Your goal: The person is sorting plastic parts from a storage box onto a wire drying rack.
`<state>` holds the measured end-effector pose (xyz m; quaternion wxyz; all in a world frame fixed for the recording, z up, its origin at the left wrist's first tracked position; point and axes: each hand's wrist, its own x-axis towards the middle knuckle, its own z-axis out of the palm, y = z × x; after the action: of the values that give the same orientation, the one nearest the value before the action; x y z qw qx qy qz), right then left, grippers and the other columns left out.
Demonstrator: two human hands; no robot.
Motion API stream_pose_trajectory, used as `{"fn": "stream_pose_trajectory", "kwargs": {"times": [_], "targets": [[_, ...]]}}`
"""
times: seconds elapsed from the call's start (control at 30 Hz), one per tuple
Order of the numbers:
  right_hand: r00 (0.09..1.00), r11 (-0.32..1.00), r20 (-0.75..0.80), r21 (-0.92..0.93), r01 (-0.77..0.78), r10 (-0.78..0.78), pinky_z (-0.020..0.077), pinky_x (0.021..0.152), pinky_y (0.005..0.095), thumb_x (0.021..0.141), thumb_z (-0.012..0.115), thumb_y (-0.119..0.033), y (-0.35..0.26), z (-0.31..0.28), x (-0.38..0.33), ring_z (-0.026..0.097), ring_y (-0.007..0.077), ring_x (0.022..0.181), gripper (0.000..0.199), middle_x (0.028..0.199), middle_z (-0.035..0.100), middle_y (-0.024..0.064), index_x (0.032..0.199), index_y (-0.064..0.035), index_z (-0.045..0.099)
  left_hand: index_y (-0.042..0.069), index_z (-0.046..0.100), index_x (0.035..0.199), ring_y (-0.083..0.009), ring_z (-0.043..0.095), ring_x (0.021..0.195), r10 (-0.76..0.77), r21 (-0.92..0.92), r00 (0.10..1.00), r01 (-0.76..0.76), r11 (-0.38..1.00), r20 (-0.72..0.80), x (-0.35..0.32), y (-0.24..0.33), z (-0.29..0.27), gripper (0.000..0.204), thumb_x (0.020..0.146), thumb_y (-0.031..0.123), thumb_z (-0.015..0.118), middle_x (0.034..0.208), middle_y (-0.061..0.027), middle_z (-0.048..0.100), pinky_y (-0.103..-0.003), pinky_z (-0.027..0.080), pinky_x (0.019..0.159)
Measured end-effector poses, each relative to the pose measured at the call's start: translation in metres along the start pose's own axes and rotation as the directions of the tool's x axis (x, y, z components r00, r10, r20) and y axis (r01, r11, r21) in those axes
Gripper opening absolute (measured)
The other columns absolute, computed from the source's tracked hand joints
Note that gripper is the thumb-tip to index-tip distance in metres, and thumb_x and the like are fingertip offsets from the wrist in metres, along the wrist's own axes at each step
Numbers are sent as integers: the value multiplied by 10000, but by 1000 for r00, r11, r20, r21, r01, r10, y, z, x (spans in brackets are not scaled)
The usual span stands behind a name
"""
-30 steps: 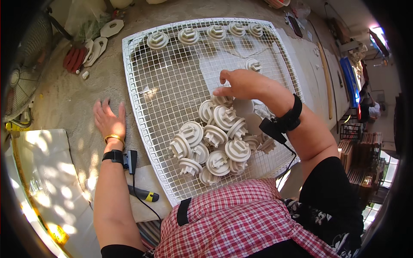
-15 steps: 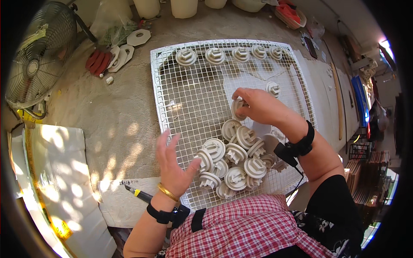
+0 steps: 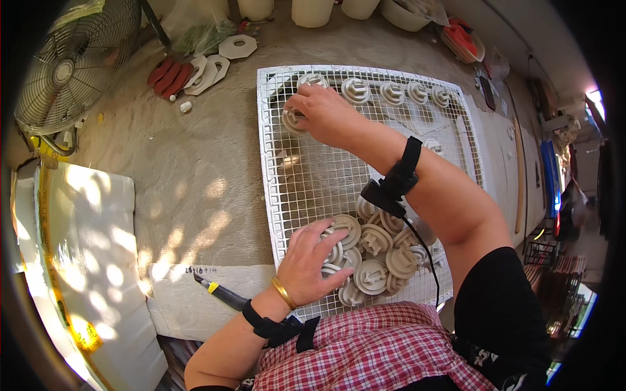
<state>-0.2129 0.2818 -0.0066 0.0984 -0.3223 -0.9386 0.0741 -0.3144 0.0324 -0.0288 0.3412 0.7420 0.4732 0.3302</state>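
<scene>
A white wire grid tray [image 3: 306, 176] lies on the sandy workbench. My right hand [image 3: 323, 114] reaches to its far left corner and grips a pale ceramic ribbed piece [image 3: 292, 120], just below a row of like pieces [image 3: 391, 92] along the far edge. My left hand [image 3: 310, 257] rests with spread fingers on a pile of the same ceramic pieces [image 3: 375, 251] at the tray's near edge. One lone piece [image 3: 433, 144] sits at the right side of the tray.
A metal fan [image 3: 68, 68] stands at the far left. Red and white flat shapes [image 3: 195, 68] lie beyond the tray. A yellow-and-black tool [image 3: 222, 293] and a white foam board [image 3: 85, 260] are at the near left. Buckets line the back.
My right hand carried one ceramic piece from the pile to the tray's far left corner. My left hand moved from the bench onto the pile.
</scene>
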Motion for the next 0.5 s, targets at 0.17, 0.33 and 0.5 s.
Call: {"fn": "stream_pose_trajectory", "kwargs": {"times": [0.17, 0.33, 0.5], "targets": [[999, 965, -1, 260, -35, 37, 476, 887, 405, 819, 680, -99, -2, 5, 1, 571, 317, 1017, 322, 1062, 566, 127, 1126, -35, 609, 97, 528, 1273, -366, 486, 1184, 10, 1, 999, -10, 1000, -33, -2, 0, -2, 605, 763, 336, 747, 1313, -181, 489, -478, 360, 1022], [1000, 964, 3, 266, 28, -30, 478, 885, 404, 812, 695, -92, -7, 11, -1, 570, 318, 1018, 320, 1063, 564, 131, 1113, -20, 614, 98, 535, 1267, -362, 495, 1178, 20, 3, 1000, -20, 1000, -17, -3, 3, -1, 591, 763, 322, 748, 1302, -180, 499, -462, 368, 1018], [999, 976, -34, 216, -27, 35, 484, 871, 402, 811, 707, -117, -4, 8, -11, 577, 313, 1010, 325, 1072, 575, 125, 1106, -19, 615, 93, 555, 1235, -361, 503, 1174, 15, -50, 1000, -15, 999, -4, 2, 2, 1, 548, 753, 263, 751, 1289, -176, 514, -449, 390, 1005]]}}
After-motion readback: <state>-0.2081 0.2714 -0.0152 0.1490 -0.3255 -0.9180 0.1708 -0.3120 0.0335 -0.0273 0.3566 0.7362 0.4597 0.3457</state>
